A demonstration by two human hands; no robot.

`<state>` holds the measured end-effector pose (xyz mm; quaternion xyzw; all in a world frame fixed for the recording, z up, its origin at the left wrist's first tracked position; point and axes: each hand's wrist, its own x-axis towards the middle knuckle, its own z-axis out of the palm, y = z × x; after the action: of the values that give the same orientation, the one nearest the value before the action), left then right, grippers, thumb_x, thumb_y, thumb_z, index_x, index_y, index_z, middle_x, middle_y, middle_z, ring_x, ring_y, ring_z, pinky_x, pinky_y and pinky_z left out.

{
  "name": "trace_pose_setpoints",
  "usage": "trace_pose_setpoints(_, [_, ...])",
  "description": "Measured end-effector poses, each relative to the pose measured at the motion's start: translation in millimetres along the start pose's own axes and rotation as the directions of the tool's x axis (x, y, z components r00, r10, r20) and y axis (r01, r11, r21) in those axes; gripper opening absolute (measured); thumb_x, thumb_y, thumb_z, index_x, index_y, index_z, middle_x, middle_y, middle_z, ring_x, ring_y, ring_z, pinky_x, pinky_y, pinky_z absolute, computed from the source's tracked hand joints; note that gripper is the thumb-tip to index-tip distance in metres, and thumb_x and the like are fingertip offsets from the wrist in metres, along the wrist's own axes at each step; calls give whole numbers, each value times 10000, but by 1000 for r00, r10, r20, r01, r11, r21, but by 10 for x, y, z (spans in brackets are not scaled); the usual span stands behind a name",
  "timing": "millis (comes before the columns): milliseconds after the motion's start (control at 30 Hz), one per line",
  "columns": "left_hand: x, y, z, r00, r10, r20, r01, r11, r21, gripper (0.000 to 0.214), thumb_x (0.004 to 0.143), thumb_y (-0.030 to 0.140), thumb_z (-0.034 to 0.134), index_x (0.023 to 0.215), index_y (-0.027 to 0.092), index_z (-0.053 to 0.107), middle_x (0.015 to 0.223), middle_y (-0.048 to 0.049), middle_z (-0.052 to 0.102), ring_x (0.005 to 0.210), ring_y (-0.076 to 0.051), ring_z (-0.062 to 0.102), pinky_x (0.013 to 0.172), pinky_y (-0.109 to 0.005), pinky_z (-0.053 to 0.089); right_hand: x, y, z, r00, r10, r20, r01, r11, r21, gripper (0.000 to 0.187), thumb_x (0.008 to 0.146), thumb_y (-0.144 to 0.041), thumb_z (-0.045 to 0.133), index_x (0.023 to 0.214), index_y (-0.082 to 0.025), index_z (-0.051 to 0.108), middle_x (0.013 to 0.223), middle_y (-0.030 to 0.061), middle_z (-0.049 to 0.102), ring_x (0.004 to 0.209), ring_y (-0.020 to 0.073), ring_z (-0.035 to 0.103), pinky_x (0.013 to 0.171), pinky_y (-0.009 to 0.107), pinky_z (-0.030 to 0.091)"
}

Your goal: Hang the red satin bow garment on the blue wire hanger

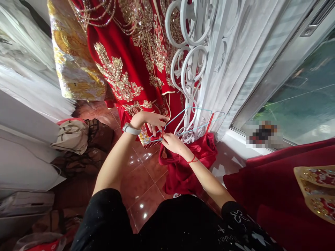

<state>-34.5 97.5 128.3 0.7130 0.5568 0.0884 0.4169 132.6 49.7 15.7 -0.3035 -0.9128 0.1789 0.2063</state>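
A light blue wire hanger (199, 108) is held out in front of me, its hook near the white scrollwork. From it hangs a dark red satin garment (180, 174). One thin red strap (210, 122) loops over the hanger's right end. At the left end, another short red strap (162, 131) runs between my hands. My left hand (150, 121), with a pale watch on the wrist, bends its fingers down over this strap and the wire. My right hand (173, 143), below it, pinches the strap from the other side. The fingertips partly hide the hold.
Red gowns with gold beading (117, 76) hang close in front, beside a white scrolled metal frame (192, 66). Bags (72, 136) lie on the tiled floor (138, 174) at left. A glass door (300, 87) and another dark red garment (261, 184) are at right.
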Motion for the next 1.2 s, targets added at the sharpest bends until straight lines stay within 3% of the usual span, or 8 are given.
trace_pose_setpoints(100, [-89,-83,-83,995,-92,-37,92,996,13,214,628,262,768,832,197,768,501,-43,642,463,-255,625,480,-327,483,-60,32,5,1000,10,-12,-10,1000,7,179,994,-91,498,960,-150,663,925,89,703,872,197,663,880,322,493])
trace_pose_setpoints(200, [-347,-53,18,953,-108,-283,123,992,38,161,658,210,727,818,216,741,472,4,591,447,-233,594,510,-307,468,-119,94,25,999,14,-45,-12,999,44,177,966,-77,480,940,-159,635,907,85,685,882,213,642,905,345,491])
trace_pose_setpoints(367, [-908,57,749,680,204,-704,16,956,294,127,838,192,636,930,233,712,583,12,572,516,-187,539,599,-274,413,-181,198,115,989,-8,-147,34,984,174,226,934,-78,496,1098,-158,630,988,82,684,971,225,637,976,370,485])
trace_pose_setpoints(500, [-968,-141,1464,896,324,-305,-211,913,350,171,944,211,557,997,237,718,878,-56,752,744,-207,676,742,-305,505,-194,221,186,982,9,-189,26,983,183,210,925,-87,505,1077,-157,633,958,75,681,941,225,630,993,377,473])
trace_pose_setpoints(600, [-862,-444,1777,931,338,-138,-253,871,421,244,897,157,615,1098,208,743,1155,-97,778,1104,-267,681,987,-394,521,-199,217,201,978,3,-207,33,984,174,241,924,-67,469,1075,-168,628,975,77,688,959,226,629,1002,375,464])
trace_pose_setpoints(733, [-863,-758,1826,923,327,-203,-198,856,477,211,840,147,686,1029,193,768,1066,-95,783,1155,-292,659,1101,-481,480,-217,220,215,971,-16,-238,61,981,185,236,926,-63,470,1055,-194,617,936,61,674,927,226,620,958,371,469])
trace_pose_setpoints(967, [-935,-962,1796,697,417,-583,-271,906,324,164,890,172,623,1027,220,699,947,-48,760,856,-197,658,824,-354,590,-253,233,251,963,-31,-269,81,981,179,187,927,-73,460,984,-211,573,879,54,628,871,238,590,926,392,473])
trace_pose_setpoints(1200, [-687,-1061,2113,390,8,-921,-462,867,-188,296,916,431,706,1066,226,553,950,-19,689,675,-128,711,581,-240,605,-257,244,256,964,-40,-264,84,984,158,150,908,-79,474,918,-213,540,848,46,606,858,230,584,911,380,468])
